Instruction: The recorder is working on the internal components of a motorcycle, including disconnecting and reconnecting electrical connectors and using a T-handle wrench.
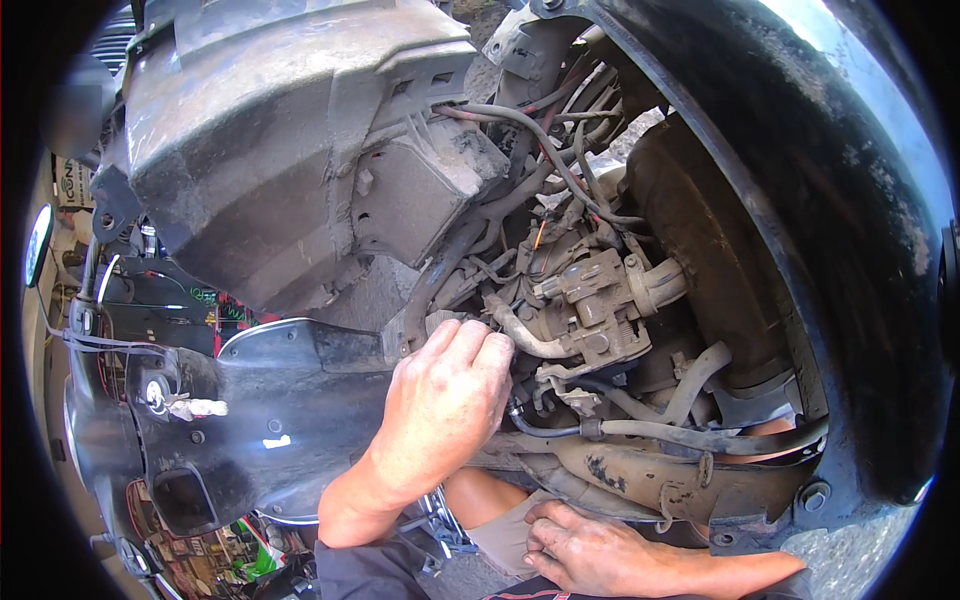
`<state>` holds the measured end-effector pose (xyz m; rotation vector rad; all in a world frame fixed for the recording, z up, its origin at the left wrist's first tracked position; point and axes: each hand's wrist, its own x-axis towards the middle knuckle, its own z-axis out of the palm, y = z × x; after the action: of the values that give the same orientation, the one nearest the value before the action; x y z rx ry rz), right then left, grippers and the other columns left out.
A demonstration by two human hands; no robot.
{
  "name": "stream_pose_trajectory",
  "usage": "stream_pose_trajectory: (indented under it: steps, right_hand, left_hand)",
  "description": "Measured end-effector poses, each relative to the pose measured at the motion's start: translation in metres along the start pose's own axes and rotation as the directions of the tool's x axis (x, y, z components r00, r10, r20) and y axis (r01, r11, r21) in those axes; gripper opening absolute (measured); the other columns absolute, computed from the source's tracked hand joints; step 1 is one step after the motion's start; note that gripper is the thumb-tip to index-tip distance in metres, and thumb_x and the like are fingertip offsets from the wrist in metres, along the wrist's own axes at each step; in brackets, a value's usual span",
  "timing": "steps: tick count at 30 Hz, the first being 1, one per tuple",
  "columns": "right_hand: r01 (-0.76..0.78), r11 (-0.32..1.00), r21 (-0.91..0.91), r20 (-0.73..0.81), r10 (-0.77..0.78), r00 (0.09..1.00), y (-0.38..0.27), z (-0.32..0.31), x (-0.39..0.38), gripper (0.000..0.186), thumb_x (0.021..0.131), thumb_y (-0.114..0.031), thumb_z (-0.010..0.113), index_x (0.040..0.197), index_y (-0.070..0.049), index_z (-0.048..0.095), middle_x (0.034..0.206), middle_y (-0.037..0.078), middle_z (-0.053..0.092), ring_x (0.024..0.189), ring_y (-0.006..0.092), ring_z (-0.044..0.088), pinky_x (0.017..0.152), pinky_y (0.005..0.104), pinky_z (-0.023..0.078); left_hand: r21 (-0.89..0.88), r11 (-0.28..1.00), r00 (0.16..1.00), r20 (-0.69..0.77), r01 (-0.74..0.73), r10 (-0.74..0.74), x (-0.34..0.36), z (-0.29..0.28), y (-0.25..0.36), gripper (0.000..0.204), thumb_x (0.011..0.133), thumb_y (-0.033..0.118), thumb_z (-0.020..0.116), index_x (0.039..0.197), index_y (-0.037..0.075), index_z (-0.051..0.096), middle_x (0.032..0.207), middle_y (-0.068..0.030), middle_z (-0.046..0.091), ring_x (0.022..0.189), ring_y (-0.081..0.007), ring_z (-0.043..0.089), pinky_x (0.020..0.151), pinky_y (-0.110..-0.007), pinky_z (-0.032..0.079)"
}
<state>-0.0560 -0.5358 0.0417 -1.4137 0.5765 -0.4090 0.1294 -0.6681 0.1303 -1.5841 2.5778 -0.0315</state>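
Head view: left hand (440, 400) deep beside carburettor (590, 305), fingers (478, 340) curled around rubber hose (525, 335); right hand (590, 550) flat on knee, holding nothing. Best eased gently, clear of wiring (560, 160).

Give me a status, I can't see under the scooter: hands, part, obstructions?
Left hand fingertips on grey hose beside carburettor. Right hand resting on knee, empty. Cables and hoses crowd the engine bay.

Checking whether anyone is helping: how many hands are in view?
2. The left hand reaches into the engine parts; the right hand rests low, near the knee. Others may be hidden.
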Motion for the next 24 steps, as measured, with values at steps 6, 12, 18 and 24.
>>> stream_pose_trajectory:
  steps: [6,12,18,24]
  right_hand:
    - [-0.015,0.998,-0.055,0.15,0.024,0.988,-0.001,-0.012,0.005,0.026,0.1,-0.027,0.061,0.11,-0.003,0.062,0.124,0.019,0.056,0.104,0.0417,0.065,0.088,0.047,0.056]
    - [-0.006,1.0,-0.026,0.173,0.011,0.985,0.0,-0.015,0.005,0.029,0.101,-0.029,0.059,0.112,-0.001,0.06,0.131,0.021,0.053,0.106,0.0432,0.065,0.091,0.048,0.055]
    - [-0.036,0.999,-0.013,0.188,0.037,0.981,0.0,-0.014,0.006,0.03,0.102,-0.029,0.058,0.112,-0.001,0.06,0.133,0.022,0.051,0.106,0.0435,0.065,0.092,0.0486,0.055]
    - [0.03,0.996,0.079,-0.04,-0.026,0.999,0.004,0.004,-0.001,0.025,0.097,-0.023,0.061,0.109,-0.001,0.06,0.113,0.023,0.056,0.101,0.0438,0.062,0.088,0.0495,0.051]
  left_hand:
    - [-0.443,0.852,0.931,-0.093,0.278,-0.352,-0.009,-0.005,0.0,0.032,0.082,0.004,0.074,0.112,0.0,0.064,0.095,-0.0129,0.07,0.075,-0.0255,0.068,0.068,-0.034,0.057]
    - [-0.478,0.81,0.909,-0.053,0.34,-0.413,-0.006,-0.001,-0.006,0.018,0.079,0.003,0.076,0.095,-0.001,0.07,0.083,-0.0069,0.068,0.062,-0.0117,0.057,0.058,-0.028,0.047]
    - [-0.467,0.773,0.89,0.07,0.429,-0.451,0.0,0.004,-0.009,0.015,0.083,0.009,0.074,0.094,0.0,0.069,0.082,-0.0114,0.067,0.068,-0.0209,0.062,0.065,-0.032,0.05]
    - [-0.65,0.717,0.945,0.005,0.251,-0.327,-0.007,0.011,-0.014,0.012,0.085,-0.001,0.071,0.096,-0.001,0.069,0.09,-0.0071,0.066,0.074,-0.0143,0.06,0.067,-0.027,0.049]
